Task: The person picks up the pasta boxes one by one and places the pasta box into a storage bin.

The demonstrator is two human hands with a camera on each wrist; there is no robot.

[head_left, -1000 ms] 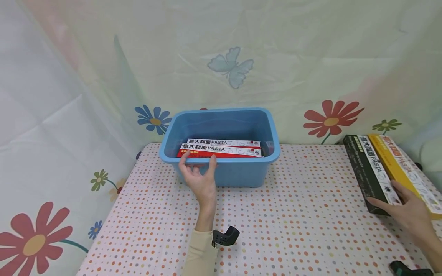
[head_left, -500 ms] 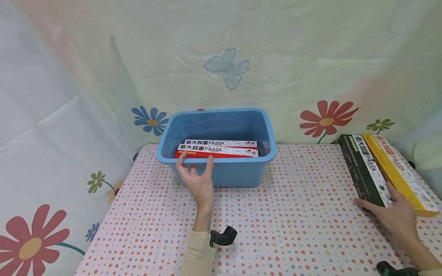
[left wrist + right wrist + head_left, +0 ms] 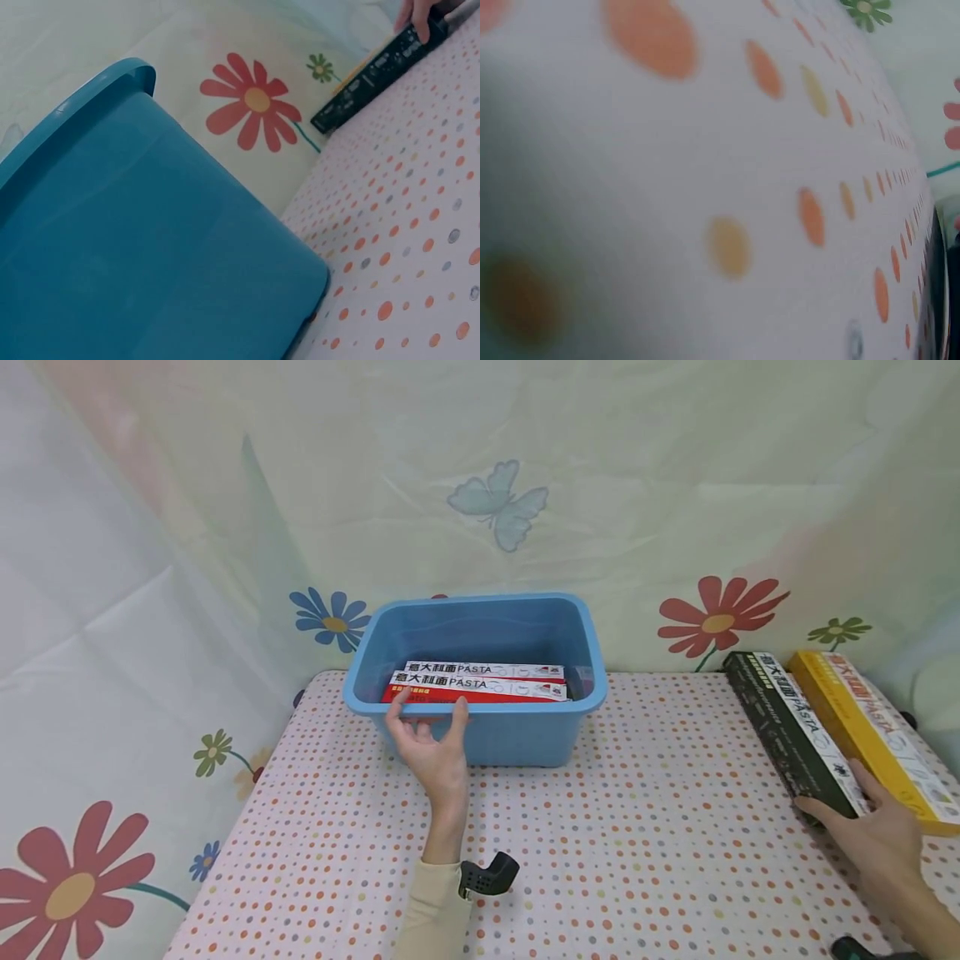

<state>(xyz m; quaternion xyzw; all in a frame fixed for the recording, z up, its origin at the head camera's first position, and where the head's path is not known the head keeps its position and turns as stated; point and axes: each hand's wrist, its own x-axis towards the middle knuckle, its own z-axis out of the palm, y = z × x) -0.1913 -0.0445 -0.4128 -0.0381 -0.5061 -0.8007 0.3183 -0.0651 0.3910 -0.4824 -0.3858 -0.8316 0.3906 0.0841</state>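
Note:
In the head view my left hand (image 3: 430, 760) grips the front rim of a blue plastic tub (image 3: 517, 735), with two fingertips showing at the rim. Inside the tub lie red-and-white pasta boxes (image 3: 480, 685), one behind the other. At the far right my right hand (image 3: 873, 827) holds the near end of a dark green pasta box (image 3: 787, 727), thumb on its left side and fingers on its right. A yellow pasta box (image 3: 870, 735) lies just right of it. The left wrist view shows the tub wall (image 3: 165, 225) up close and the dark box (image 3: 375, 79) beyond.
A dotted cloth (image 3: 637, 827) covers the table. Behind the tub rises a flowered backdrop (image 3: 622, 510), with another curtain side (image 3: 112, 677) along the left. The right wrist view is mostly dotted cloth (image 3: 667, 172), with a dark edge at its right.
My right hand has taken hold of the dark green box and shifted it a little left, opening a gap beside the yellow box. The left hand stays at the tub rim.

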